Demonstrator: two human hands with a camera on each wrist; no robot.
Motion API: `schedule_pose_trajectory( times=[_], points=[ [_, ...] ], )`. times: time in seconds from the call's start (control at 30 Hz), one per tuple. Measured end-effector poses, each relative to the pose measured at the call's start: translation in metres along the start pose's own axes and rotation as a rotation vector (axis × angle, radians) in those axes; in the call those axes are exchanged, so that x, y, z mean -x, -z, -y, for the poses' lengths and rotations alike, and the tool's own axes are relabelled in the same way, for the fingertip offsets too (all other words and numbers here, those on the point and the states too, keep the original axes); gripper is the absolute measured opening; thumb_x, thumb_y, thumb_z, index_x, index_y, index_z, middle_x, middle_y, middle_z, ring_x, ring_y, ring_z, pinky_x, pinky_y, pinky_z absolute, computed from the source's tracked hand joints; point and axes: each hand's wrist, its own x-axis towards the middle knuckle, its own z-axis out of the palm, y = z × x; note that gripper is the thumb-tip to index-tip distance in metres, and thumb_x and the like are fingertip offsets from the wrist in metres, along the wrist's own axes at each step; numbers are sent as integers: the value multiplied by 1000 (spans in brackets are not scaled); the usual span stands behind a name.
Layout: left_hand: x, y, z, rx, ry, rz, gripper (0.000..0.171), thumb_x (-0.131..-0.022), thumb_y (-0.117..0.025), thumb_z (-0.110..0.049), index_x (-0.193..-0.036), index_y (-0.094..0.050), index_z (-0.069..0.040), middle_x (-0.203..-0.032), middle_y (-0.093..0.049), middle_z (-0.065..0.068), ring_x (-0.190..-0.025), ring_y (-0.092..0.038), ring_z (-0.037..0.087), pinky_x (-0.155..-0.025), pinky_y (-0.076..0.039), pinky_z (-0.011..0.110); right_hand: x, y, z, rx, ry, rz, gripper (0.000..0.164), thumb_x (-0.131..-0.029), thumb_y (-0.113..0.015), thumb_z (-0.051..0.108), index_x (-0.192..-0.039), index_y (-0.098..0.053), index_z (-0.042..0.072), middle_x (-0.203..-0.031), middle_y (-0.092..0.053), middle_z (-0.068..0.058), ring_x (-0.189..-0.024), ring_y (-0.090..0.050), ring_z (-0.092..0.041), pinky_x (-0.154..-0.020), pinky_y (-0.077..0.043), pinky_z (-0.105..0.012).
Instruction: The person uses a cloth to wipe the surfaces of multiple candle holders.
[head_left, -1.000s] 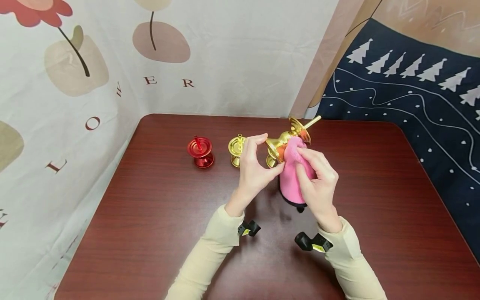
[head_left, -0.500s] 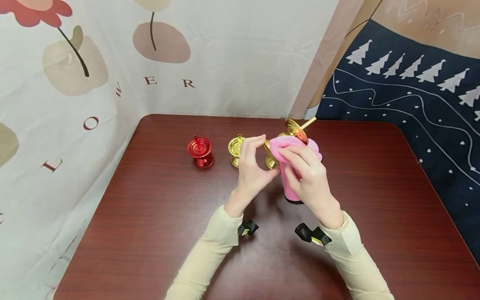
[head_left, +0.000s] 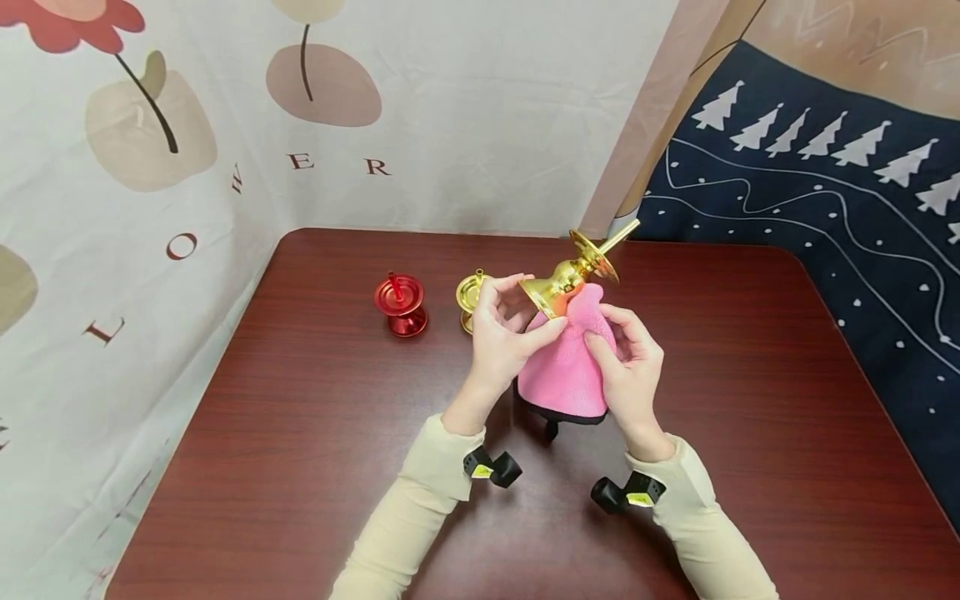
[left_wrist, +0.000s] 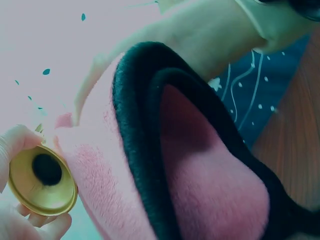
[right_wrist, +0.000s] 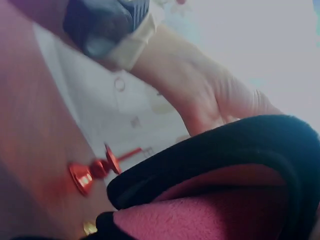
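My left hand [head_left: 497, 346] pinches the flared base of a shiny gold candle holder [head_left: 557, 287] between thumb and fingers. The holder is tilted above the table, its spike pointing up to the right. In the left wrist view the hollow underside of its base [left_wrist: 22, 182] faces the camera. A pink plush cloth with black edging [head_left: 566, 375] hangs from my right hand [head_left: 636, 367], which grips it between thumb and fingers. The upper part of the cloth touches the holder's body. Folds of the cloth [right_wrist: 200, 217] fill much of the right wrist view, hiding the right fingertips.
A red candle holder [head_left: 402, 304] stands upright on the dark brown table [head_left: 315, 417], left of my hands. Beside it is another gold candle holder [head_left: 470, 296], partly behind my left hand. A white printed curtain [head_left: 480, 167] rises along the back and left.
The right hand first brings the cloth up and left over the gold holder, then draws it down; it now hangs spread wider. It covers the standing gold holder behind. My left hand keeps its hold.
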Motion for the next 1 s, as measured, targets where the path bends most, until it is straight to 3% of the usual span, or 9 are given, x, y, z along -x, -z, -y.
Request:
schedule_pose_trajectory(
  times=[0.1,0.23,0.43,0.57,0.87,1.0],
  points=[
    [0,-1,-4,94,93,4,57,-64,-66,23,-114,-44,7,-109,-56,7,-95,-58,14,-86,-50,31,0,-1,-2,-106,-176,-62,26,-84,-58,-10,-102,-68,6,-91,-67,-1,-79,-61,-11,-69,-50,-20],
    [1,-2,-7,132,160,36,49,-67,-64,21,-109,-48,5,-101,-58,5,-88,-60,11,-82,-50,26,-8,0,-2,-142,-327,-116,29,-86,-55,-8,-99,-71,13,-90,-68,-1,-77,-63,-11,-67,-51,-20],
    [0,2,-7,65,230,100,37,-72,-64,11,-107,-51,6,-98,-62,5,-85,-61,10,-75,-50,22,-25,1,-2,-224,-405,-138,30,-87,-54,-7,-89,-73,16,-88,-65,0,-79,-60,-11,-70,-51,-19],
    [1,3,-6,44,266,93,37,-74,-65,8,-108,-51,5,-96,-62,5,-84,-60,10,-75,-50,22,-27,1,-3,-239,-450,-127,37,-88,-48,-9,-86,-73,18,-86,-65,1,-76,-61,-10,-70,-51,-18],
    [1,4,-3,31,276,91,37,-75,-66,7,-109,-51,4,-98,-61,7,-85,-60,11,-77,-50,23,-28,0,-4,-238,-472,-118,38,-88,-48,-10,-87,-73,19,-88,-63,1,-77,-60,-10,-70,-51,-18],
    [1,1,-1,42,249,84,40,-73,-66,11,-110,-50,5,-100,-60,9,-87,-60,12,-80,-51,26,-27,0,-3,-224,-493,-133,35,-89,-49,-7,-87,-72,19,-87,-64,1,-77,-61,-10,-70,-51,-19]
  ],
)
